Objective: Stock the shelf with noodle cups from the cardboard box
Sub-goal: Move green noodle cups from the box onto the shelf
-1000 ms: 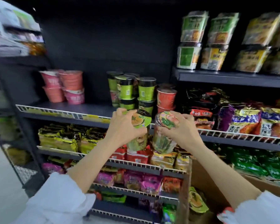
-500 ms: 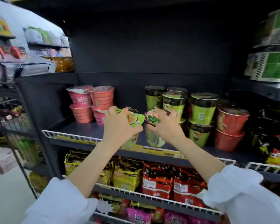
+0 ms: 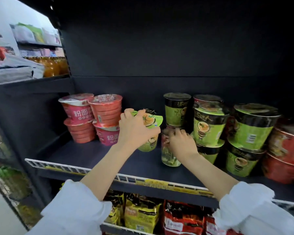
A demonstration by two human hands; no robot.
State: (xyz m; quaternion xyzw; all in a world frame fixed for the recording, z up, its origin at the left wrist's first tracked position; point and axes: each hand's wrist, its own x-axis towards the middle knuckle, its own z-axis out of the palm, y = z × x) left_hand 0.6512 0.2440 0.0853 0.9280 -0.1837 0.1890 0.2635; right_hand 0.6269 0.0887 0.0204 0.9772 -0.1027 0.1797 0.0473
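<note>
My left hand (image 3: 134,128) grips a green noodle cup (image 3: 148,131) by its lid end, tilted, low over the dark shelf (image 3: 92,156). My right hand (image 3: 181,141) holds a second noodle cup (image 3: 170,157), green and red, from above; its base seems to rest on the shelf, just left of the stacked green cups (image 3: 209,126). Both hands are side by side in the gap at mid-shelf. The cardboard box is out of view.
Stacked pink and red bowls (image 3: 92,117) stand at the shelf's left. Green cups and red bowls (image 3: 285,150) fill the right. A white wire rail (image 3: 66,167) runs along the shelf's front edge. Bagged noodles (image 3: 141,212) hang on the shelf below.
Both hands have carried their cups up and forward over the rail into the shelf. The view has swung left and closer, and the right cup now stands lower, on the shelf.
</note>
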